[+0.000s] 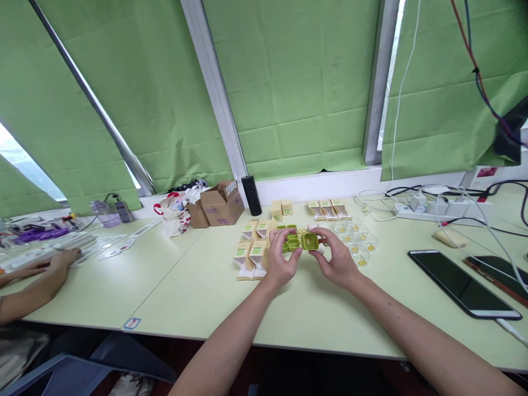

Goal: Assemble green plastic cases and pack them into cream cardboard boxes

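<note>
A small square olive-green cup (309,241), its open side facing me, is held up over the table between both hands. The fingers and thumb of my right hand (339,261) grip its right side. At its left edge are the thumb and fingertips of my left hand (282,258), curled in a pinch. Just behind, partly hidden by my left fingers, several similar green cups (292,243) stand together. Small clear cups with yellow centres (362,237) lie beyond my right hand. Open cream cartons with green labels (249,252) sit left of my left hand.
More cream cartons (329,209) stand toward the back. A cardboard box (223,204) and black cylinder (251,196) are near the wall. Phones (464,283), cables and a power strip (441,209) occupy the right. Another person's hands (58,264) work at far left.
</note>
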A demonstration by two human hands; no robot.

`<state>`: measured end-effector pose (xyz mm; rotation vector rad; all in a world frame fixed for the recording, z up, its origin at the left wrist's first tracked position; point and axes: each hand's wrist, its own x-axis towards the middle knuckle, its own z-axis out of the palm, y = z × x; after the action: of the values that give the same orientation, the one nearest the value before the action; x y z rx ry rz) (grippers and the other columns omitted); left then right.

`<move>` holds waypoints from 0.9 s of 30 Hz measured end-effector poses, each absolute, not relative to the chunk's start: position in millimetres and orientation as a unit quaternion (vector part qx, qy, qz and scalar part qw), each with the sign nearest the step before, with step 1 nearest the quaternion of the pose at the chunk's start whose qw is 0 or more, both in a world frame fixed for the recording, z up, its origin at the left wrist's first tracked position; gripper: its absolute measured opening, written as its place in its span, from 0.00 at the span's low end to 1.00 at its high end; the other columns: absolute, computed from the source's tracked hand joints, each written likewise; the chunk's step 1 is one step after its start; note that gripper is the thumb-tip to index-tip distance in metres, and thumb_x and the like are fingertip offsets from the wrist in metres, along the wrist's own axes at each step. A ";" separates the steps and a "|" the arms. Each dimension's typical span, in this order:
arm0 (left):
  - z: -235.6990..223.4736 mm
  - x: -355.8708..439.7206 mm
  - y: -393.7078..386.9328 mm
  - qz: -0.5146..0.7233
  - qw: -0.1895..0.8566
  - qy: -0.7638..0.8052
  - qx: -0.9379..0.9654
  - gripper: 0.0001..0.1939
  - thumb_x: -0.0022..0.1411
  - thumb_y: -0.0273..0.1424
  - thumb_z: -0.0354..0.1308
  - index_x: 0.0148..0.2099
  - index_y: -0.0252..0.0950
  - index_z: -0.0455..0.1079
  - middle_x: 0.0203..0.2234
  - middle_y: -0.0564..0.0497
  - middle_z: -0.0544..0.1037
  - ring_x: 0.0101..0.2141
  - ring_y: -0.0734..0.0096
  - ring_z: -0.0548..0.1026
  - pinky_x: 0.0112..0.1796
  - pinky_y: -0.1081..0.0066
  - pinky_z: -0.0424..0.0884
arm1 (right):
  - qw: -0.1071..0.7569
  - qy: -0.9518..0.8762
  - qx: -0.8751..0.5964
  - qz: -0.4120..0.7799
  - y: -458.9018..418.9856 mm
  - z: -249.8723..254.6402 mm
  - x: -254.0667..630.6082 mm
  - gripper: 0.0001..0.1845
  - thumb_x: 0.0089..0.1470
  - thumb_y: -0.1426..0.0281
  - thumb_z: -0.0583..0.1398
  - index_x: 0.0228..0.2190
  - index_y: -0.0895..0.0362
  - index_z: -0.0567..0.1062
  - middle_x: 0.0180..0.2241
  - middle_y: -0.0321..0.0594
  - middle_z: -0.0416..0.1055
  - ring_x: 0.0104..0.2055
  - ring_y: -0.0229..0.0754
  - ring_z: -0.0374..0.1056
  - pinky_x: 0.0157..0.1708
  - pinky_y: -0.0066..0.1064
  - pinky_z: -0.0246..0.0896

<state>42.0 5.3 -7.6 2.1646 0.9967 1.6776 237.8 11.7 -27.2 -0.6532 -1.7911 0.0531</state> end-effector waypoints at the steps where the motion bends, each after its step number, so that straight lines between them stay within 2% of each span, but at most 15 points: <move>1: -6.6 42.1 4.3 0.564 0.101 0.331 0.750 0.20 0.67 0.35 0.65 0.59 0.40 0.71 0.51 0.41 0.77 0.55 0.51 0.69 0.55 0.53 0.69 | 0.580 -0.766 -0.275 0.018 12.5 -28.1 238.1 0.27 0.64 0.74 0.61 0.62 0.50 0.66 0.56 0.51 0.74 0.56 0.55 0.75 0.45 0.47 0.81; 5: -6.0 42.7 3.3 0.542 0.086 0.314 0.775 0.23 0.66 0.34 0.66 0.61 0.41 0.70 0.54 0.41 0.76 0.57 0.48 0.67 0.58 0.49 0.67 | 0.563 -0.786 -0.256 -0.022 13.9 -29.8 239.2 0.16 0.66 0.75 0.60 0.53 0.51 0.71 0.56 0.51 0.76 0.60 0.56 0.74 0.53 0.51 0.79; 8: -7.4 42.1 4.3 0.534 0.082 0.314 0.780 0.23 0.66 0.33 0.65 0.62 0.42 0.71 0.53 0.41 0.76 0.56 0.48 0.67 0.58 0.48 0.68 | 0.553 -0.793 -0.253 -0.037 13.6 -30.1 239.0 0.13 0.67 0.75 0.60 0.51 0.51 0.73 0.56 0.51 0.75 0.60 0.55 0.74 0.56 0.52 0.77; 27: -10.4 40.4 5.5 0.541 0.046 0.301 0.784 0.22 0.65 0.30 0.65 0.61 0.42 0.74 0.51 0.41 0.78 0.54 0.49 0.70 0.55 0.46 0.71 | 0.533 -0.805 -0.244 -0.097 12.8 -31.1 236.4 0.17 0.69 0.75 0.56 0.56 0.52 0.73 0.57 0.55 0.73 0.59 0.57 0.74 0.51 0.51 0.80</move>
<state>40.4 5.5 -10.4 2.3916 0.9200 1.6525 236.4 12.8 -31.1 -0.5808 -1.9188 -0.2320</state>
